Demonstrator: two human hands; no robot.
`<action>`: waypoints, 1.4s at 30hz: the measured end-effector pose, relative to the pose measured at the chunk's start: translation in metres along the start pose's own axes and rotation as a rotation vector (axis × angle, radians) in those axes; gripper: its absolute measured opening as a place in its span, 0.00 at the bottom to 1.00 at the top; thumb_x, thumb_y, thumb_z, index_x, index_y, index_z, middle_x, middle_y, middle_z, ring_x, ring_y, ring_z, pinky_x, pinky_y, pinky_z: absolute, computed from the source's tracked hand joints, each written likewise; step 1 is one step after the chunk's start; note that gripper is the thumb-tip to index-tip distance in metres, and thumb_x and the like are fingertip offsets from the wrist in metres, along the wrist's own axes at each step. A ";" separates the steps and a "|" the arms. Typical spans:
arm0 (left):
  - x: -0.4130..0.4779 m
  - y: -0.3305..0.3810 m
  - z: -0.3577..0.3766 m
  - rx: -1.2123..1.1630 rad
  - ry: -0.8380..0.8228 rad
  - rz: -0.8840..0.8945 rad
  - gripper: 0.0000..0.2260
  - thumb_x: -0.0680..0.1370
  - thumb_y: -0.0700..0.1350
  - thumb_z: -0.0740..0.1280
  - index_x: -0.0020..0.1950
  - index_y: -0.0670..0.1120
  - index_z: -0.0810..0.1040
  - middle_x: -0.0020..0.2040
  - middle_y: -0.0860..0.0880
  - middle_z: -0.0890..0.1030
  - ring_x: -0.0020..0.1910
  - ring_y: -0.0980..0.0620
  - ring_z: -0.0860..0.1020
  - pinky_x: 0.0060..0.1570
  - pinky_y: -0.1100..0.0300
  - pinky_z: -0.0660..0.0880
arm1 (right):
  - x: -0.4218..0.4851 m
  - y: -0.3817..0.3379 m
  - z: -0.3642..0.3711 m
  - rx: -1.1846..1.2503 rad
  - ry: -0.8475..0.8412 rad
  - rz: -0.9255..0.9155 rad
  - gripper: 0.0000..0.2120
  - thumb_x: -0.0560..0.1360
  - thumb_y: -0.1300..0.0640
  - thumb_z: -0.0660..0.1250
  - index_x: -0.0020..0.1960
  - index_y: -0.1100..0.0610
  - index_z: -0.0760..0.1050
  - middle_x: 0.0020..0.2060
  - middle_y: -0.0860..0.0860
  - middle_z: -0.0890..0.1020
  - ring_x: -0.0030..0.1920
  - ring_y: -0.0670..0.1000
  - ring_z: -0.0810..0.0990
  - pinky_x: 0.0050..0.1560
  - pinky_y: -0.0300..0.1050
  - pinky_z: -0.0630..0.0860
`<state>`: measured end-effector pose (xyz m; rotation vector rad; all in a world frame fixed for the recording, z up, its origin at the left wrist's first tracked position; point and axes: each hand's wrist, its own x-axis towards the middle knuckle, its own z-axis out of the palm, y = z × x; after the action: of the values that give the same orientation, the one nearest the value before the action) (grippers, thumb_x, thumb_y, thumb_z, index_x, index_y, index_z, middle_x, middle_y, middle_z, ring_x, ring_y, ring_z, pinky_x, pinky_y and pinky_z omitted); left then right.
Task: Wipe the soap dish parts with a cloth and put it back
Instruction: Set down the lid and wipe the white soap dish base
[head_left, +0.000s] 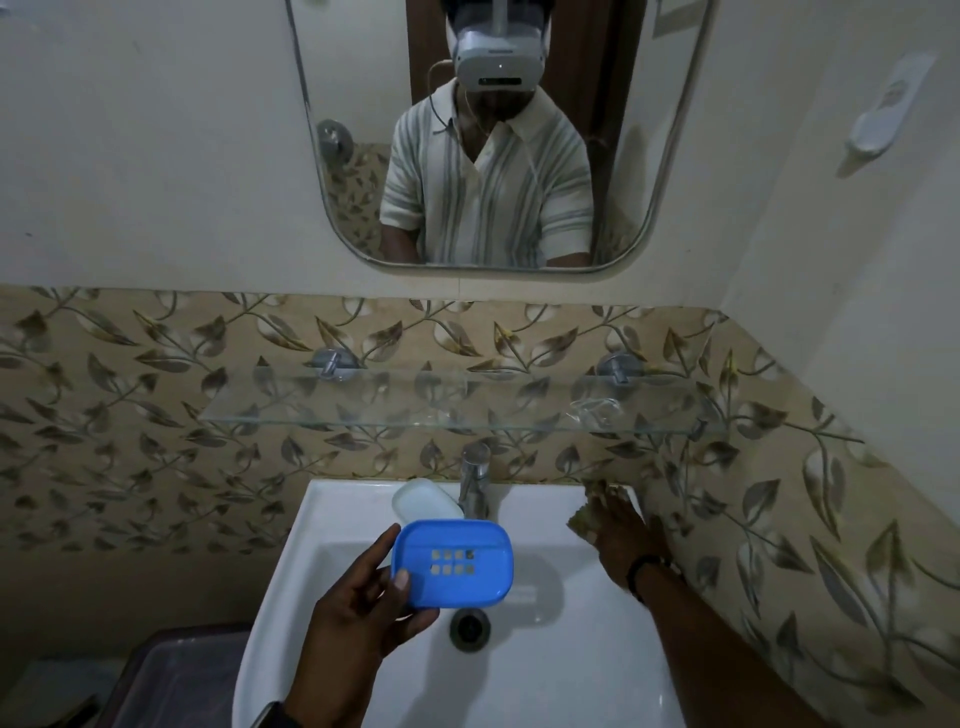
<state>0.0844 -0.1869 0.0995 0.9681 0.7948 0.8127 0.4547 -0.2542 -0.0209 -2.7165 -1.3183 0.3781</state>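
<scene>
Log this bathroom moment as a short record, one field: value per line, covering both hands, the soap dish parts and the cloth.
left hand: holds the blue slotted tray over the basin
right hand: on the cloth at the sink's back right rim
white soap dish part: rests on the sink ledge, left of the tap
sink: white, drain visible
glass shelf: above the tap
wiping: not yet begun

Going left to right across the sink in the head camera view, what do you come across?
Left hand → blue soap dish tray → tap → cloth → right hand, on the sink rim.
</scene>
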 end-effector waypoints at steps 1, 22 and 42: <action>0.000 0.001 -0.001 -0.007 -0.004 -0.002 0.19 0.78 0.33 0.67 0.67 0.48 0.78 0.38 0.46 0.82 0.43 0.47 0.85 0.44 0.50 0.84 | -0.005 -0.006 -0.004 0.007 0.106 -0.010 0.28 0.84 0.52 0.50 0.81 0.53 0.45 0.79 0.44 0.48 0.81 0.52 0.50 0.80 0.56 0.47; 0.028 0.035 -0.103 -0.182 0.099 0.055 0.22 0.80 0.37 0.67 0.73 0.47 0.72 0.55 0.41 0.86 0.57 0.42 0.83 0.46 0.54 0.84 | -0.114 -0.281 -0.037 -0.086 0.768 -1.140 0.05 0.79 0.61 0.66 0.45 0.55 0.79 0.39 0.51 0.79 0.39 0.54 0.77 0.40 0.49 0.70; 0.124 0.005 -0.161 0.647 0.105 0.200 0.29 0.75 0.47 0.74 0.74 0.47 0.71 0.69 0.46 0.73 0.67 0.49 0.73 0.62 0.58 0.73 | -0.029 -0.324 0.004 -0.147 0.501 -0.952 0.08 0.71 0.64 0.69 0.44 0.53 0.73 0.37 0.50 0.77 0.37 0.54 0.76 0.35 0.47 0.68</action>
<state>0.0033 -0.0177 0.0223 1.6082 1.0959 0.7942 0.1901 -0.0759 0.0441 -1.7358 -2.2294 -0.4591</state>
